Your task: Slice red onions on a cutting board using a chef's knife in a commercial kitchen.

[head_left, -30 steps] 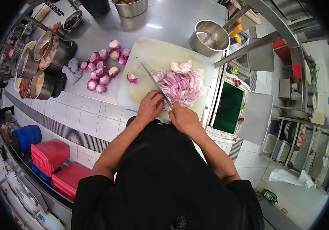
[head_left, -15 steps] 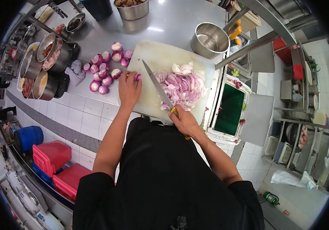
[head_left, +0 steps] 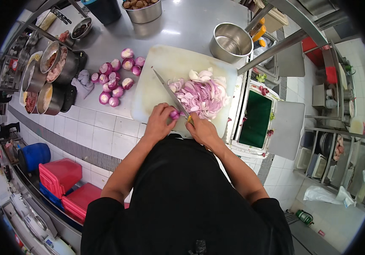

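My left hand (head_left: pixel 160 122) is closed around a small purple onion piece (head_left: pixel 174 114) near the front edge of the white cutting board (head_left: pixel 148 80). Just to its right, my right hand (head_left: pixel 202 128) grips the yellow handle of a long knife (head_left: pixel 166 86). The blade slants across the board toward the far left, its edge close to the onion piece; I cannot tell whether they touch. A heap of sliced red onion (head_left: pixel 201 97) lies on the board's right half. Left of the board sit several peeled whole red onions (head_left: pixel 113 83) on the steel table.
A steel pot (head_left: pixel 232 42) stands beyond the board, near a metal post. To the right is a green-lined bin (head_left: pixel 255 119) with scraps on its rim. Several metal pots (head_left: pixel 50 97) and a grey cloth (head_left: pixel 83 82) are at left. A filled pan (head_left: pixel 143 12) stands at the back.
My left hand has come from the board's left edge, by the whole onions, to the front of the board beside the knife, carrying the onion piece. The knife has shifted slightly left.
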`<state>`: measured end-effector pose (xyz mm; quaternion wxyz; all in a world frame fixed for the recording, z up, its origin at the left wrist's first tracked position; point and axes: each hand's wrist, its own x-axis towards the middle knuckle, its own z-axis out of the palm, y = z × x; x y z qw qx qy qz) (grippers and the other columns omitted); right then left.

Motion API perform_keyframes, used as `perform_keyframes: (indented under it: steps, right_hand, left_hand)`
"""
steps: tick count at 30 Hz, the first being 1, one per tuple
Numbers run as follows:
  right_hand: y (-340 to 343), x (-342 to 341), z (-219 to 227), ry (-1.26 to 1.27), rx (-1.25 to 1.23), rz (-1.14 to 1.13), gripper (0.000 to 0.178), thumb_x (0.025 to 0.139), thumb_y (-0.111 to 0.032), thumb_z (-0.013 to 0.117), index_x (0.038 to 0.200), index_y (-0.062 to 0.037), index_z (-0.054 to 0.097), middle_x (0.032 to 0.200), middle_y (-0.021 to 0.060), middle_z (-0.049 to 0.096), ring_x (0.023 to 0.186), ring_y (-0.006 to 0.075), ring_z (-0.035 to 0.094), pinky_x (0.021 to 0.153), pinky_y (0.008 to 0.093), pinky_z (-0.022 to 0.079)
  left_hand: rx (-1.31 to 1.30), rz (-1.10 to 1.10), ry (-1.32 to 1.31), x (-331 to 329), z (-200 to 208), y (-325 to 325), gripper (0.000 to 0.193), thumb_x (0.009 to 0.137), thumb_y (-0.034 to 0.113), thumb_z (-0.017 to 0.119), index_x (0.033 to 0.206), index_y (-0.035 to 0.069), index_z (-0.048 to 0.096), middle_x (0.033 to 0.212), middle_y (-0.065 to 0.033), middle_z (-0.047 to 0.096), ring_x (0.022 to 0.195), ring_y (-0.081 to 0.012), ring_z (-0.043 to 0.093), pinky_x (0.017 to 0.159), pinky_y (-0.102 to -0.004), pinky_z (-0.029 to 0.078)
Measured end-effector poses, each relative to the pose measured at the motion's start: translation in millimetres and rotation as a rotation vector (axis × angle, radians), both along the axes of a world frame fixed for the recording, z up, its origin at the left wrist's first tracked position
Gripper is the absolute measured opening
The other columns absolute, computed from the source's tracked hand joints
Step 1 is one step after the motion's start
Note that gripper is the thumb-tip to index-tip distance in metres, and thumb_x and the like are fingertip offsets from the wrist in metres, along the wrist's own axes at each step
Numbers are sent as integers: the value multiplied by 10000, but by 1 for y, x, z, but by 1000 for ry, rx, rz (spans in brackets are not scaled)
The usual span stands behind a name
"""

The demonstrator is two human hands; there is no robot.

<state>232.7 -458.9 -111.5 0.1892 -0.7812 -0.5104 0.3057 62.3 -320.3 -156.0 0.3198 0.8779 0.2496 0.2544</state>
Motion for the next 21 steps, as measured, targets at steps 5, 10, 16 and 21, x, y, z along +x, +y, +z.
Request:
perform_keyframes:
  steps: [5, 10, 16, 21]
  right_hand:
    - [6, -2, 49, 6, -98, 51, 370, 1023, -318, 587, 1206, -5, 509, 825, 300, 701, 798, 508, 689, 731, 606, 518]
    - [-6, -13, 34, -43, -165, 37, 347, 1028, -305, 589, 1182, -3, 517, 815, 294, 697, 794, 507, 686, 731, 610, 516]
    - [12, -9, 35, -138, 56, 116, 346, 1021, -261, 589, 1186, 35, 519, 771, 242, 708, 741, 454, 711, 678, 576, 547]
    - [7, -15, 14, -137, 35, 73, 352, 1018, -268, 587, 1196, 30, 523, 779, 242, 707, 754, 445, 716, 673, 569, 546]
  left_hand:
    - [-57, -34, 47, 5, 0, -3, 456, 763, 94, 839, 1175, 67, 645, 1188, -147, 578, 1123, -372, 583, 964, -452, 511]
    - [-51, -64, 96, 10, -4, -1, 482, 756, 81, 833, 1191, 67, 626, 1205, -141, 565, 1110, -366, 572, 965, -456, 508]
    - [-99, -89, 63, 4, -1, 1, 499, 753, 89, 832, 1204, 68, 618, 1203, -158, 565, 1129, -385, 575, 975, -475, 502]
    - [-90, -96, 27, 7, -3, 2, 472, 773, 101, 817, 1201, 67, 621, 1211, -158, 574, 1155, -385, 580, 979, -466, 504]
